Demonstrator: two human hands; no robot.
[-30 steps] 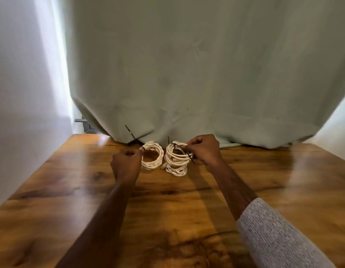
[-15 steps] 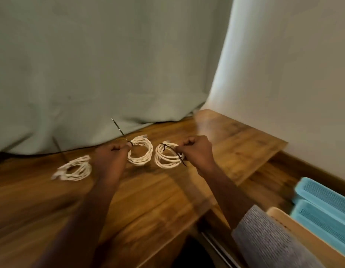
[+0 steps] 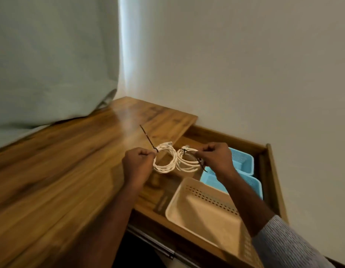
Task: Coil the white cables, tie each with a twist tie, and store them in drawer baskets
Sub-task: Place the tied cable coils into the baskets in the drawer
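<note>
both my arms reach forward and a little to the right, forearms nearly parallel, over the near corner of the wooden table [image 3: 61, 171] and the open drawer [image 3: 264, 151] beside it. my left hand [image 3: 138, 167] is a loose fist, knuckles up, thumb and forefinger pinching the left cable coil [image 3: 166, 159] at its left edge, just where a dark twist tie [image 3: 148, 139] binds it — the tie's long tail sticks up and away from me. my right hand [image 3: 216, 159] is curled the same way, wrist bent slightly inward, fingertips pinching the right cable coil [image 3: 188, 160] on its right side; its own dark tie [image 3: 201, 164] pokes out below my fingers. the two white coils hang side by side in the air, touching or nearly so, above the drawer's left end. beneath my right forearm sits a cream basket [image 3: 204, 211], and past it two blue baskets [image 3: 243, 161] — a grey knit sleeve [image 3: 283, 246] covers my right upper forearm, while the left arm is bare.
</note>
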